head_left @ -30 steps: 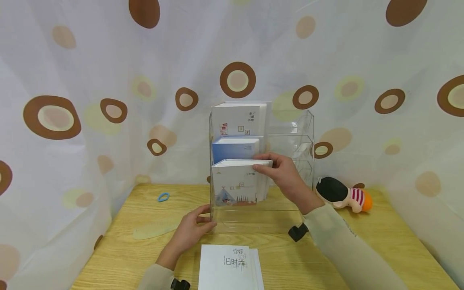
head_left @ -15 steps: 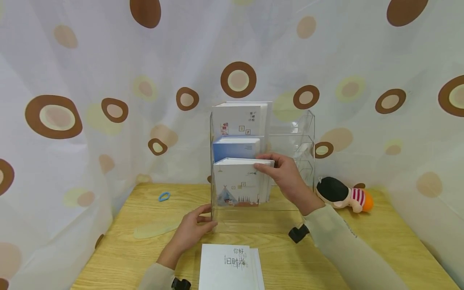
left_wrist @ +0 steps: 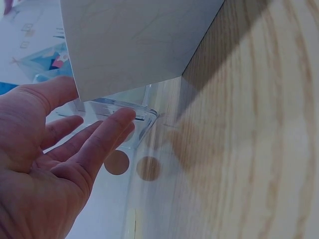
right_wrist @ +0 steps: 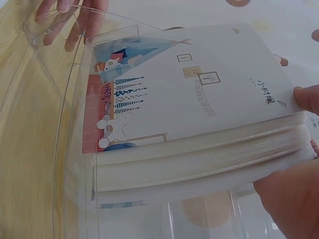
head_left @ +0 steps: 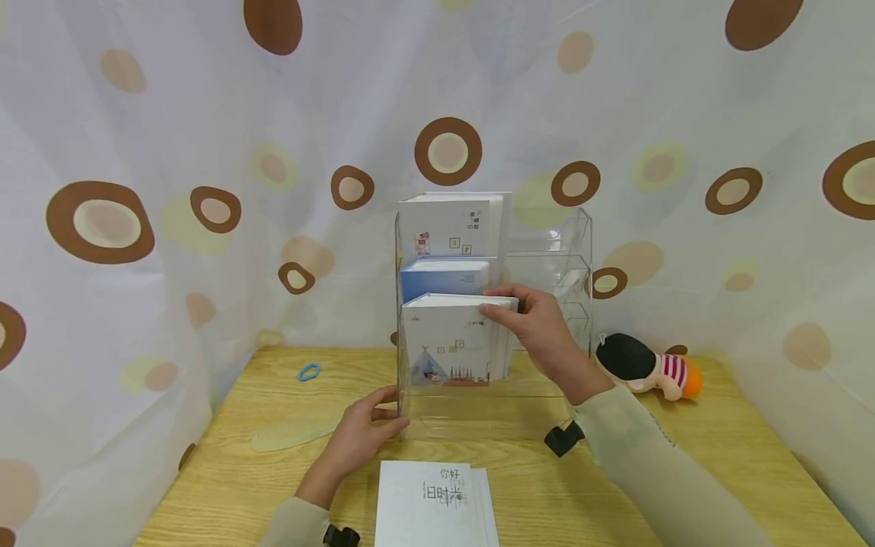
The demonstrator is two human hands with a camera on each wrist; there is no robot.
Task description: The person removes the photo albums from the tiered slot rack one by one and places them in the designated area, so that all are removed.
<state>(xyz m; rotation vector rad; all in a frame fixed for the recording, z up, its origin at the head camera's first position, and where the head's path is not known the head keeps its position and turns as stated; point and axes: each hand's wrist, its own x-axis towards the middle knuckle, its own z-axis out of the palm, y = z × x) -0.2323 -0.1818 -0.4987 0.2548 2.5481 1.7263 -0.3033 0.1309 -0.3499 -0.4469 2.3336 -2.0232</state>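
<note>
My right hand (head_left: pixel 540 330) pinches the upper right corner of a white hardcover book (head_left: pixel 444 346), thumb on its cover and fingers behind. A blue tent is printed on that cover. It stands upright at the left of the front tier of a clear acrylic rack (head_left: pixel 492 418); in the right wrist view its page edges (right_wrist: pixel 199 154) show more than one layer. At the rack's lower left corner, my left hand (head_left: pixel 365 429) touches the side, thumb in front. Its fingers (left_wrist: pixel 102 142) look fairly straight in the left wrist view.
Behind stand a blue book (head_left: pixel 440 282) and a taller white book (head_left: pixel 444 228). White books (head_left: pixel 424 509) lie stacked before the rack. A comb (head_left: pixel 294 434) and blue ring (head_left: pixel 309 371) lie left, a doll (head_left: pixel 645 368) right. A patterned curtain (head_left: pixel 383 76) hangs behind.
The tent-cover book has shifted slightly up and to the right in the rack, with my right hand still on its corner. My left hand stays in place.
</note>
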